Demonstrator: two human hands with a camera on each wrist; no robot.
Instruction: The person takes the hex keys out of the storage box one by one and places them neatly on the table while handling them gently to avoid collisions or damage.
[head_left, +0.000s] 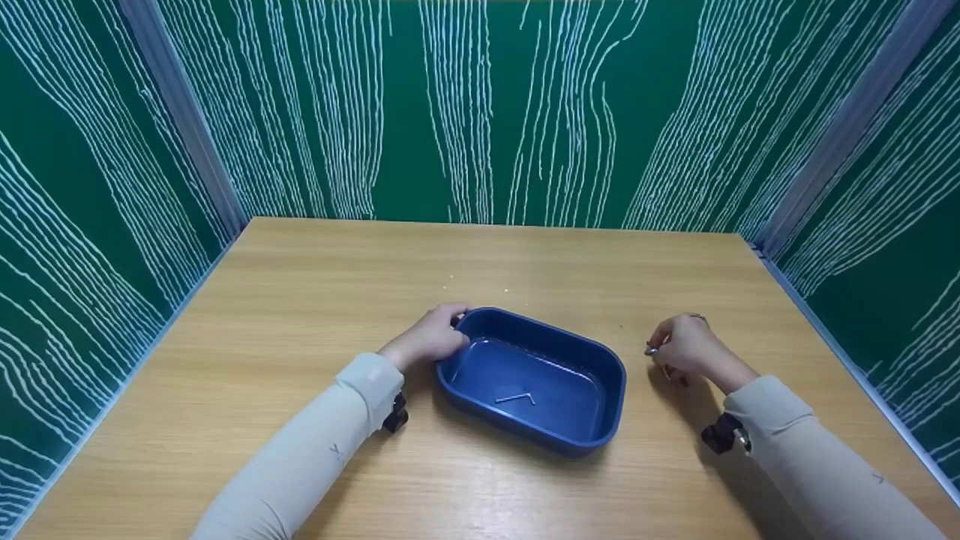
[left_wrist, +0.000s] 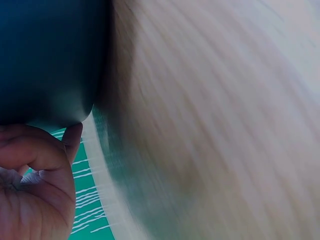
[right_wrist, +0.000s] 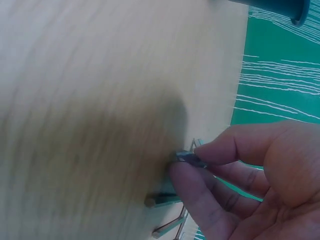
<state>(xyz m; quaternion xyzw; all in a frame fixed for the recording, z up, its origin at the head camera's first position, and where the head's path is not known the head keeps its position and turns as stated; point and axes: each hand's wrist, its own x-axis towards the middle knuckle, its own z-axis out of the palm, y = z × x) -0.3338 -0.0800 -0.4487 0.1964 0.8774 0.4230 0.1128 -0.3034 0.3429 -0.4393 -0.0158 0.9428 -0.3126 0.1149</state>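
A blue rectangular plastic tub [head_left: 517, 439] stands on the table, turned at a slight angle. My left hand [head_left: 435, 334] grips its left end at the rim; the left wrist view shows the curled fingers [left_wrist: 37, 150] against its wall. Inside the tub lies a thin L-shaped hex key [head_left: 515, 398]. To the right of the tub, my right hand [head_left: 690, 346] pinches a small shiny metal piece, seemingly a hex key [right_wrist: 189, 159], between thumb and fingers just above the table. More metal rods [right_wrist: 165, 200] show beside those fingers; whether they are held or lying is unclear.
The wood-grain table [head_left: 337, 262] reaches back to a green wall [head_left: 405, 150] with white wavy lines, and similar panels flank both sides. A few tiny pale specks [head_left: 505, 290] lie behind the tub. Dark wrist devices [head_left: 395, 414] sit under both sleeves.
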